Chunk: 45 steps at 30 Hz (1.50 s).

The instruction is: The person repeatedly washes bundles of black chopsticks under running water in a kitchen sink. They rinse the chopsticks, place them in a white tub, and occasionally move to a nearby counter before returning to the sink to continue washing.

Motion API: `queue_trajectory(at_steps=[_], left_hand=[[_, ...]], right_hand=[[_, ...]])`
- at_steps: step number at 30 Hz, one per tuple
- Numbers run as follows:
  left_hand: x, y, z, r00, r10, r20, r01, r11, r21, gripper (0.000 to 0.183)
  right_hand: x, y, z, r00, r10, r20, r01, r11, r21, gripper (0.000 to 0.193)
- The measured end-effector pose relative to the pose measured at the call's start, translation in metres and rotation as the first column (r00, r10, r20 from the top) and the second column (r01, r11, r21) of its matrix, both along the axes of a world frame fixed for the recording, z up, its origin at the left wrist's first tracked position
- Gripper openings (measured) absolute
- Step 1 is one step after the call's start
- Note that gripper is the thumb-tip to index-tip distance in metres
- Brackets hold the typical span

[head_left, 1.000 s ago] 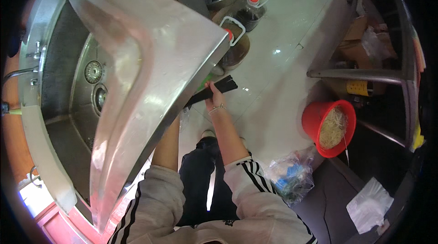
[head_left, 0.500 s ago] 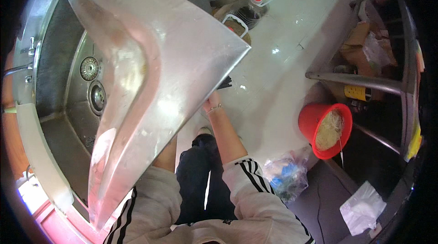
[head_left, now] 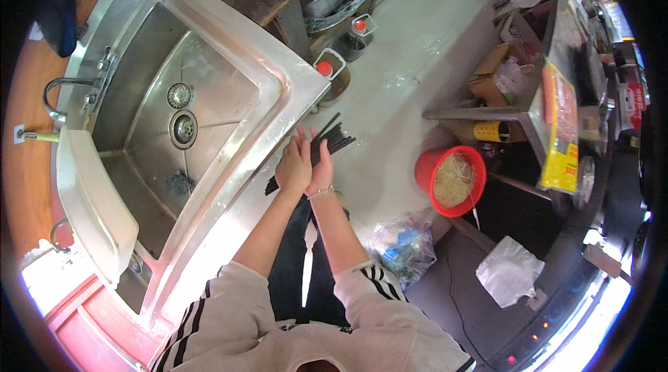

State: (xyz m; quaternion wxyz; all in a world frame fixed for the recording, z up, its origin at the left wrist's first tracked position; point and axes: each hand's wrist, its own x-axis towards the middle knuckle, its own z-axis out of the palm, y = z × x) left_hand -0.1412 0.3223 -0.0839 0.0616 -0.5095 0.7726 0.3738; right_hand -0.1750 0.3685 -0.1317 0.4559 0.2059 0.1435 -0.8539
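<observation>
Between my two hands lies a bundle of thin black chopsticks (head_left: 337,138), their ends sticking out at both sides. My left hand (head_left: 293,167) presses on the bundle with its fingers close together. Against its other side rests my right hand (head_left: 321,169), a bracelet on its wrist. Both palms face each other around the chopsticks, just off the right edge of the steel sink (head_left: 292,88). Parts of the chopsticks are hidden by my fingers.
A faucet (head_left: 69,82) and a pale plastic tub (head_left: 94,194) are at the sink's left. A red bucket (head_left: 426,180) with pale strands stands right, beside a metal-framed table (head_left: 487,114). A plastic bag (head_left: 403,250) lies below it. Red-capped jugs (head_left: 334,83) stand farther off.
The view has shifted, and the sink's edge, which covered most of my hands, now lies to their left. Both hands and the chopsticks show plainly now.
</observation>
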Motion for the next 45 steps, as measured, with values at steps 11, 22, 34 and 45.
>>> queue_trajectory(at_steps=[11, 22, 34, 45], left_hand=[[0.016, 0.02, 0.205, 0.885, 0.008, -0.466, -0.142, 0.957, -0.252, 0.044], [0.086, -0.105, 0.283, 0.719, 0.204, -0.665, -0.434, 0.878, -0.2, 0.064], [0.124, -0.198, 0.249, 0.86, 0.406, -0.309, -0.454, 0.885, -0.102, 0.051], [0.135, -0.248, 0.197, 0.503, 0.592, -0.63, -0.529, 0.787, 0.317, 0.056]], right_hand=[[0.017, 0.024, 0.253, 0.905, 0.101, -0.414, -0.174, 0.974, -0.142, 0.073], [0.075, -0.114, 0.312, 0.911, 0.249, -0.328, -0.368, 0.848, -0.38, 0.059], [0.119, -0.221, 0.273, 0.585, 0.557, -0.59, -0.552, 0.806, 0.212, 0.081], [0.137, -0.259, 0.277, 0.547, 0.68, -0.488, -0.672, 0.704, 0.229, 0.065]])
